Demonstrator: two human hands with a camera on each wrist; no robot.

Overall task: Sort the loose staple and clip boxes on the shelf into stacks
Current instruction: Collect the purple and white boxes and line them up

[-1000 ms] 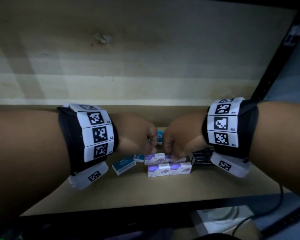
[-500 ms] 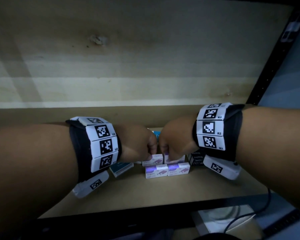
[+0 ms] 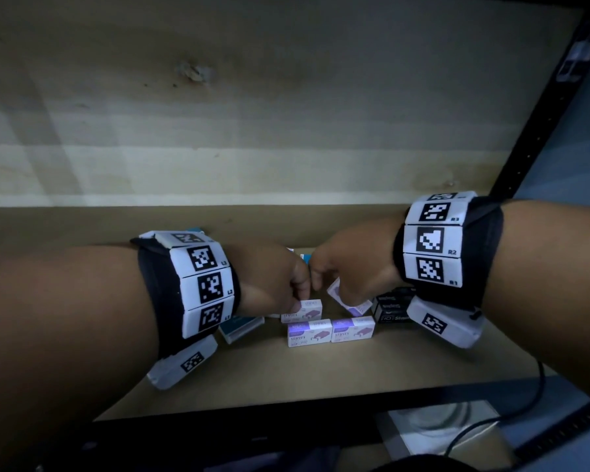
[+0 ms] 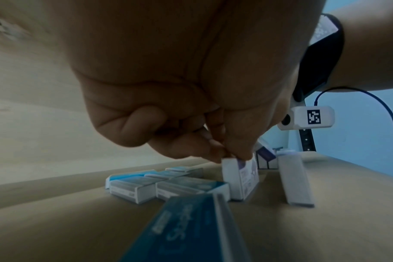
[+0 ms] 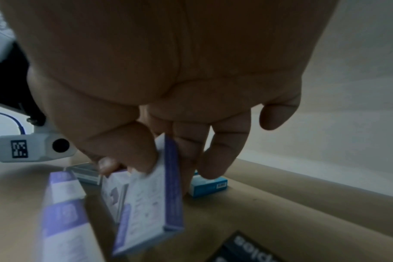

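Several purple-and-white staple boxes lie mid-shelf. My left hand [image 3: 302,296] pinches the top edge of a back-row purple box [image 3: 305,310], which stands on the shelf; the left wrist view shows the fingertips [image 4: 229,156] on that purple box [image 4: 241,179]. My right hand [image 3: 334,291] grips another purple box [image 3: 351,303], lifted and tilted. In the right wrist view the thumb and fingers [image 5: 146,159] hold this tilted box [image 5: 153,200] by its faces. Two more purple boxes [image 3: 331,331] sit side by side in front.
Teal boxes lie to the left [image 3: 241,328] and behind the hands [image 4: 168,184]. Black staple boxes [image 3: 392,310] are stacked under my right wrist. The cardboard-lined shelf [image 3: 321,379] has a wooden back wall and a black metal post [image 3: 539,131] on the right.
My right hand has lifted its purple box off the back row and tilted it. The left hand stays on the neighbouring purple box. Both arms shifted slightly.
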